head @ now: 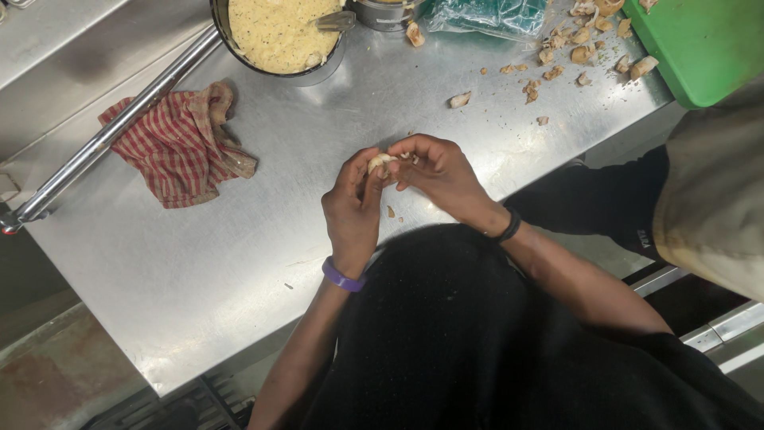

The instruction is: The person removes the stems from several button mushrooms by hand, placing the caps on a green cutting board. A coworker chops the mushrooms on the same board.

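Both my hands meet over the steel counter, pinching one small pale lump of food between their fingertips. My left hand, with a purple band at the wrist, grips it from the left. My right hand, with a black band at the wrist, curls over it from the right. Most of the lump is hidden by my fingers. A few crumbs lie on the counter just below my hands.
A pot of yellow grainy mix with a long handle stands at the back. A red checked cloth lies to the left. Food scraps litter the back right near a green board. Another person's dark sleeve reaches in from the right.
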